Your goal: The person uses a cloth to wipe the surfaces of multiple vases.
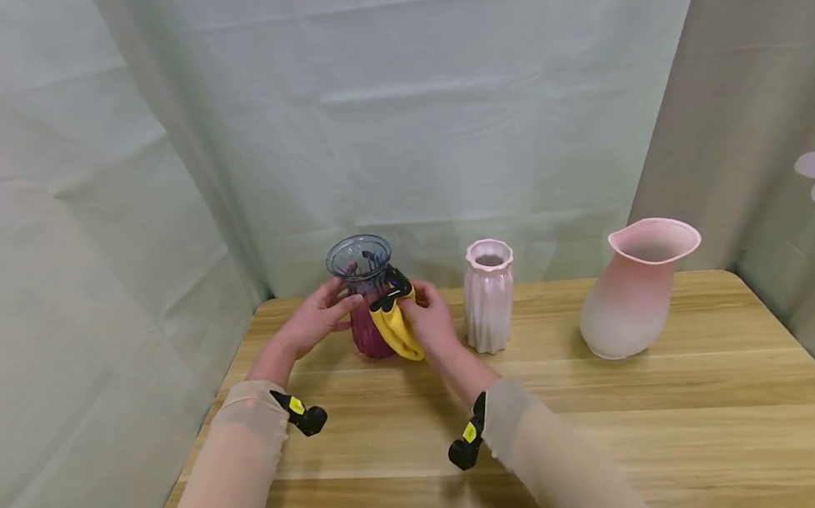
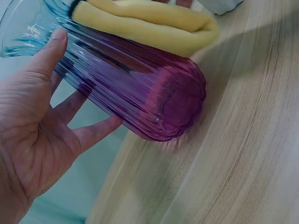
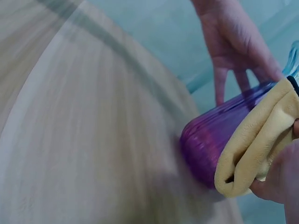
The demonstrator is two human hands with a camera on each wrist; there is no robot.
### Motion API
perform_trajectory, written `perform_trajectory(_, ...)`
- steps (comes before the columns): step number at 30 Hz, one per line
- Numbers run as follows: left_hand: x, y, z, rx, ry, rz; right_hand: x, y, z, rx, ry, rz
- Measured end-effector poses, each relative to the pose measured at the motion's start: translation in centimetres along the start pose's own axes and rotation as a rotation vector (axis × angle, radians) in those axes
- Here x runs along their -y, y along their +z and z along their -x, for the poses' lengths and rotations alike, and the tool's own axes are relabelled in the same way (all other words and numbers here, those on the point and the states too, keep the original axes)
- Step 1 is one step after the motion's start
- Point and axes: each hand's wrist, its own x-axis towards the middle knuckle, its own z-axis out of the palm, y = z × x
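A ribbed glass vase (image 1: 367, 336), blue at the flared rim and purple at the base, stands near the back left of the table. My left hand (image 1: 315, 319) holds it from the left; in the left wrist view the thumb lies on the near side and the fingers (image 2: 96, 133) reach round behind. Against the vase's right side is a folded yellow cloth (image 1: 396, 331) with a black edge, which my right hand (image 1: 432, 322) grips. Seen from the right wrist, the cloth (image 3: 247, 149) covers part of the purple glass.
A slim white-and-pink fluted vase (image 1: 489, 303) stands just right of my right hand. Farther right is a wide-mouthed pink-and-white vase (image 1: 628, 304). The wooden table (image 1: 372, 476) meets pale curtains (image 1: 437, 116) at the back and sides.
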Motion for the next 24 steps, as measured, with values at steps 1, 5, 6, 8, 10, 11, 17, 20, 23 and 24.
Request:
perform_trajectory(1, 0.0, 0.0, 0.0, 0.003, 0.004, 0.001, 0.3, 0.2, 0.0, 0.001, -0.003, -0.007)
perform_trajectory(5, 0.2, 0.0, -0.1, 0.012, 0.016, 0.012, 1.4, 0.7, -0.2, -0.002, -0.023, -0.052)
perform_trajectory(6, 0.2, 0.0, -0.1, 0.011, 0.018, 0.014, 1.7, 0.8, -0.3, -0.006, -0.025, -0.071)
perform_trajectory(8, 0.2, 0.0, -0.1, 0.011, 0.021, 0.025, 2.2, 1.0, -0.3, -0.017, -0.027, -0.116)
perform_trajectory(10, 0.2, 0.0, -0.1, 0.007, 0.022, 0.031, 2.9, 1.2, -0.3, -0.033, -0.024, -0.169)
perform_trajectory(11, 0.2, 0.0, -0.1, 0.004, 0.022, 0.032, 3.2, 1.3, -0.2, -0.042, -0.024, -0.192)
perform_trajectory(17, 0.1, 0.1, 0.0, 0.000, 0.020, 0.031, 4.1, 1.6, -0.2, -0.063, -0.043, -0.227)
perform_trajectory(20, 0.1, 0.2, 0.1, 0.004, 0.028, 0.040, 3.8, 1.7, -0.3, -0.064, -0.061, -0.189)
perform_trajectory(23, 0.1, 0.2, 0.0, 0.003, 0.034, 0.050, 3.7, 1.7, -0.3, -0.054, -0.063, -0.145)
perform_trajectory(24, 0.1, 0.2, 0.0, 0.003, 0.037, 0.053, 3.6, 1.7, -0.2, -0.046, -0.059, -0.124)
